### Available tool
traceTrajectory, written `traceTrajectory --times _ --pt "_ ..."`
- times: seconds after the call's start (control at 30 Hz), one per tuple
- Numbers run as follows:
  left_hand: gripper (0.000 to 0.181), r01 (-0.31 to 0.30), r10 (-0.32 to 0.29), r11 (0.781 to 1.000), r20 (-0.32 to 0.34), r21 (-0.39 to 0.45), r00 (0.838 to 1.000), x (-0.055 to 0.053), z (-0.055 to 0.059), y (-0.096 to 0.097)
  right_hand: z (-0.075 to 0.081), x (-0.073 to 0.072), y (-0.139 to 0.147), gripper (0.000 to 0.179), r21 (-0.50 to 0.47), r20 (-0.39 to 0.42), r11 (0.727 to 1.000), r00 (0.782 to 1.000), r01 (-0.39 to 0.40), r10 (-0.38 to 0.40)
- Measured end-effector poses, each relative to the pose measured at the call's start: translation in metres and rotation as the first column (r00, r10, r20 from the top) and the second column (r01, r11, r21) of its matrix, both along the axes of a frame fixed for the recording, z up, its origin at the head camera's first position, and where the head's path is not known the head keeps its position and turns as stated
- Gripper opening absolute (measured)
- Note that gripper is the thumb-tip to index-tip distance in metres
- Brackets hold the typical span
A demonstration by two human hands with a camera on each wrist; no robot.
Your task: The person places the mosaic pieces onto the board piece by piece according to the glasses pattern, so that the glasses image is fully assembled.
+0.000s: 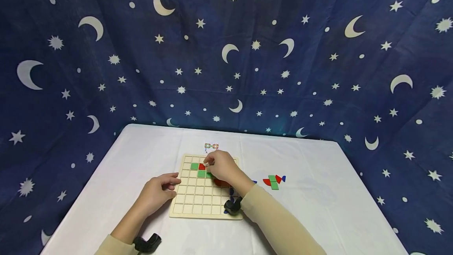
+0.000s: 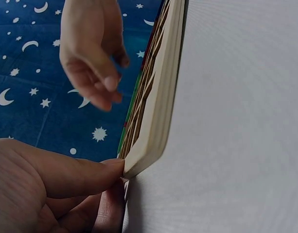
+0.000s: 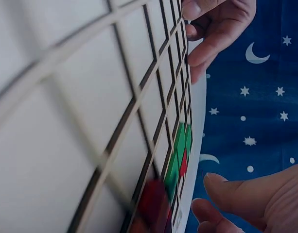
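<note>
A pale wooden grid board (image 1: 192, 199) lies on the table. Green squares (image 1: 194, 166) and a red quarter-circle tile (image 1: 202, 166) sit in cells near its far side. My left hand (image 1: 155, 193) touches the board's left edge with thumb and fingertips; in the left wrist view the thumb (image 2: 90, 177) meets a corner. Over the far part of the board hovers my right hand (image 1: 223, 165), fingers loosely bent near the red tile. In the right wrist view a gap shows between its thumb (image 3: 246, 191) and index finger, with nothing visible in it. Its forearm partly covers more red and blue tiles.
A small printed card (image 1: 211, 145) lies beyond the board's far edge. To the right, a loose group of red, green (image 1: 274, 185) and blue tiles rests on the white tablecloth (image 1: 311, 207). A dark blue star-patterned curtain (image 1: 247, 30) hangs behind the table.
</note>
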State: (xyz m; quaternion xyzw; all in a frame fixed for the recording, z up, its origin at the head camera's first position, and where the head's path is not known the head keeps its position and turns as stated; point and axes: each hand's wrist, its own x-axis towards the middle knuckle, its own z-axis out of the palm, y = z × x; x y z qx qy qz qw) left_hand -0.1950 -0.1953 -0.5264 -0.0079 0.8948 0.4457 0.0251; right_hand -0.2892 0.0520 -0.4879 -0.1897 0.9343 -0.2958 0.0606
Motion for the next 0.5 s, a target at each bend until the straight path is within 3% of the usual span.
traceTrajectory --times 0.5 --pt "0.038 0.002 -0.002 1.000 -0.002 0.007 1.000 -0.001 -0.003 0.000 0.003 0.023 0.093 0.016 -0.001 0.023 0.991 0.991 0.133 -0.133"
